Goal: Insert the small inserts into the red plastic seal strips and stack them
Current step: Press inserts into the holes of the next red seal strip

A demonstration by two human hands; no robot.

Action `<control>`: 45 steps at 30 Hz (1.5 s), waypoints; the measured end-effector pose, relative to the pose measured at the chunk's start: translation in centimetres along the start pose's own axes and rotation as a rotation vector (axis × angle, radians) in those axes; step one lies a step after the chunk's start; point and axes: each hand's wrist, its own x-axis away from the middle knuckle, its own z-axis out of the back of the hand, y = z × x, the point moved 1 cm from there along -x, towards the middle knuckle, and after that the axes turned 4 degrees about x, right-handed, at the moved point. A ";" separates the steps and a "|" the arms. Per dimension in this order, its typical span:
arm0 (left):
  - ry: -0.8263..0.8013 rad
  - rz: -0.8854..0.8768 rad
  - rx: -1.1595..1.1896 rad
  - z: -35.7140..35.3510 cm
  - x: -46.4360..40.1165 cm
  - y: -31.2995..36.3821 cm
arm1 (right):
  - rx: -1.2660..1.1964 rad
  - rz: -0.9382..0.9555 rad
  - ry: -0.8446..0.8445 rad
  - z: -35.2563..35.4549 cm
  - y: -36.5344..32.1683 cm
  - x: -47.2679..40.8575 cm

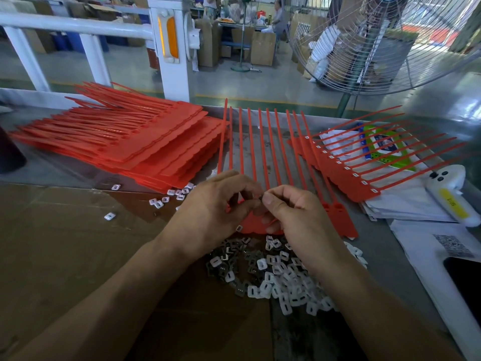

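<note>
Both hands meet above the red strip sheet [263,152] on the bench [406,246]: left hand [216,212] and right hand [294,212] pinch one insert [261,197]. Loose inserts [281,277] lie below.

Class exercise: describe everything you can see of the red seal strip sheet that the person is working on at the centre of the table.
The red seal strip sheet looks like thin moulded plastic: about ten narrow tails run side by side away from the person, fanning slightly, joined at a flat tab end nearest them. It lies on the table, mostly flat. The left hand and right hand cover the tab end, fingertips pinched together above it. A pile of small white inserts lies just before it.
</note>
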 end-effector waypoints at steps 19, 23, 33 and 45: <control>0.115 0.222 -0.161 0.3 -0.4 -3.1 | 0.207 0.127 0.077 -0.1 0.3 -0.1; 0.027 0.234 -0.203 -0.8 -0.4 -2.8 | 0.225 0.118 0.087 0.0 0.4 -0.1; 0.003 0.336 -0.282 -1.4 -0.8 -3.3 | 0.230 0.098 0.067 0.2 0.6 -0.4; 0.007 0.415 -0.210 -1.3 -1.0 -3.1 | 0.383 0.106 -0.015 -0.1 0.3 -0.2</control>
